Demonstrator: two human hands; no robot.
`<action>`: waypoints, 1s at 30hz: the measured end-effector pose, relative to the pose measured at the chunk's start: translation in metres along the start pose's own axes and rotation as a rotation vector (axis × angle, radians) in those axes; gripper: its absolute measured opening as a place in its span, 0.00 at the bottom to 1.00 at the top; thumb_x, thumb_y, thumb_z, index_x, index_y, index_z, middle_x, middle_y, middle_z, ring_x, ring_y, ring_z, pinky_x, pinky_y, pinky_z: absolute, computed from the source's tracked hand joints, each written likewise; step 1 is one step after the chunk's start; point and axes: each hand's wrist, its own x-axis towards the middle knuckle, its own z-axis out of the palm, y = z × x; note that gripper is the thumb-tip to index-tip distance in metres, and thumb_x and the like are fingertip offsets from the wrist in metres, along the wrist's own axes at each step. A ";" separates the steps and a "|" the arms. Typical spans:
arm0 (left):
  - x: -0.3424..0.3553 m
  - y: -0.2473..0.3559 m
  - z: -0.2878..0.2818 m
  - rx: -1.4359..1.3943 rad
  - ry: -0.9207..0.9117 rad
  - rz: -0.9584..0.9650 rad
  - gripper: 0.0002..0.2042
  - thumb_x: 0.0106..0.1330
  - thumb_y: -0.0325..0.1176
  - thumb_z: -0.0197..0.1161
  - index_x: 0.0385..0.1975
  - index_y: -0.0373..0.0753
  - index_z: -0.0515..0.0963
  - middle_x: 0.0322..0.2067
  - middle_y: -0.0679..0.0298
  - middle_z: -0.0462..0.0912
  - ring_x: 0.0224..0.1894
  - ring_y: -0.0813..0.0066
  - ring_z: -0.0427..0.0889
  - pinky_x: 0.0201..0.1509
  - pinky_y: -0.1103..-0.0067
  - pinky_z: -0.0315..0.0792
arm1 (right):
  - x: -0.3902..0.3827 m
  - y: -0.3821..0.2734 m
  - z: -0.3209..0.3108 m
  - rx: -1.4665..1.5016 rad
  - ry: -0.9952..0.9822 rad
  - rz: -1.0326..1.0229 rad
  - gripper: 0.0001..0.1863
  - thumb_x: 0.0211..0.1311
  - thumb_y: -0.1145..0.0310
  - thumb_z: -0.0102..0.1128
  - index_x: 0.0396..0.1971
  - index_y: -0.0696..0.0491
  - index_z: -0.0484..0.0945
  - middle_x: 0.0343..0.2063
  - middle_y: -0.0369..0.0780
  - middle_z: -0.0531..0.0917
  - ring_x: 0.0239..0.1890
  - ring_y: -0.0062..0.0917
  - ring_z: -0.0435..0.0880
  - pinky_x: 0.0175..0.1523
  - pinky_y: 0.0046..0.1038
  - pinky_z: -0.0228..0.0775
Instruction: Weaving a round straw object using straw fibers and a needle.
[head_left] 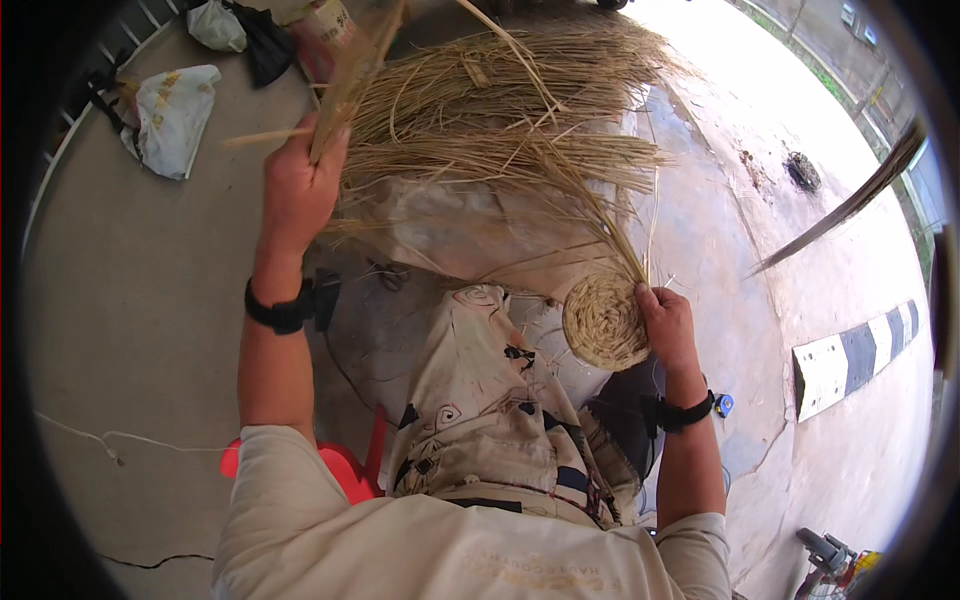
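My left hand, raised at the upper left, is closed round a flat tan bunch of straw that is partly blurred. A thin strand sticks out sideways from that fist. On the right, my right hand pinches the edge of a round coiled straw mat, thumb at its rim. Loose straw stems fan up and away from the same edge. The mat hangs beside my right knee, above the cloth over my lap.
Long straw lies in thick heaps ahead on a pale sheet. White bags sit far left. A red plastic chair is under me. To the right are a broom-like bundle, a black-and-white striped block and a blue tape measure.
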 end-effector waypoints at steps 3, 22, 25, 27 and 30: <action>-0.034 0.019 -0.013 0.282 -0.019 0.204 0.17 0.70 0.35 0.70 0.57 0.46 0.82 0.38 0.59 0.89 0.37 0.63 0.89 0.40 0.70 0.81 | -0.022 -0.011 0.003 -0.049 -0.022 -0.038 0.22 0.72 0.55 0.66 0.28 0.62 0.82 0.16 0.48 0.77 0.20 0.33 0.74 0.31 0.37 0.69; -0.230 0.048 0.093 0.165 -0.785 0.039 0.19 0.63 0.47 0.73 0.49 0.46 0.79 0.35 0.60 0.84 0.37 0.54 0.86 0.37 0.61 0.77 | -0.128 -0.052 0.004 -0.387 0.058 -0.335 0.11 0.68 0.61 0.69 0.38 0.54 0.86 0.28 0.44 0.84 0.31 0.44 0.86 0.35 0.41 0.77; -0.235 0.054 0.112 0.094 -0.785 0.069 0.21 0.64 0.46 0.73 0.50 0.44 0.76 0.35 0.60 0.84 0.38 0.54 0.86 0.36 0.61 0.77 | -0.134 -0.052 0.012 -0.391 0.032 -0.341 0.11 0.68 0.61 0.69 0.38 0.54 0.85 0.28 0.44 0.84 0.31 0.44 0.86 0.35 0.41 0.77; -0.240 0.061 0.124 0.103 -0.696 0.160 0.22 0.63 0.47 0.72 0.50 0.42 0.74 0.31 0.62 0.83 0.34 0.57 0.87 0.32 0.64 0.79 | -0.136 -0.049 0.013 -0.403 0.015 -0.341 0.11 0.68 0.61 0.69 0.38 0.54 0.85 0.27 0.44 0.83 0.30 0.44 0.85 0.35 0.41 0.77; -0.244 0.069 0.138 -0.010 -0.677 0.177 0.23 0.61 0.37 0.74 0.55 0.43 0.75 0.34 0.61 0.83 0.36 0.55 0.86 0.35 0.64 0.78 | -0.137 -0.046 0.013 -0.404 -0.018 -0.347 0.11 0.68 0.61 0.69 0.38 0.55 0.85 0.28 0.44 0.84 0.30 0.45 0.85 0.35 0.41 0.76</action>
